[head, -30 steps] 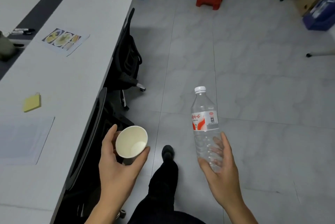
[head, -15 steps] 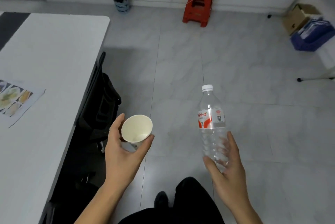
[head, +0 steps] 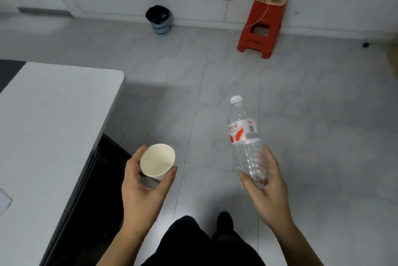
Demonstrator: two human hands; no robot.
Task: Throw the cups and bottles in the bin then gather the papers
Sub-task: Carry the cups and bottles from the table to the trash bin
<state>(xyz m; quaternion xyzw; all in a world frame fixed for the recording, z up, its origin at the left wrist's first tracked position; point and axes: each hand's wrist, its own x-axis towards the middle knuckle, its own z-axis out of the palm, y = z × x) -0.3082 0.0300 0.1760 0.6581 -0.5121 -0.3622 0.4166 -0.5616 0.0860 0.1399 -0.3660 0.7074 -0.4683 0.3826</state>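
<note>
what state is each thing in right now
paper cup, empty, tilted, held in the left hand
bottle, capped, looks empty, gripped low by the right hand
bin, upright by the wall, lined, open top
red stool, upright by the wall

Legend: the bottle (head: 245,149) that your right hand (head: 268,188) grips at its lower end. Just above your fingertips its white label (head: 241,134) bears red Chinese characters, the last two reading 哈哈. To their right stands a small dark square code (head: 251,129). The fine print beneath is too small to read.
</note>
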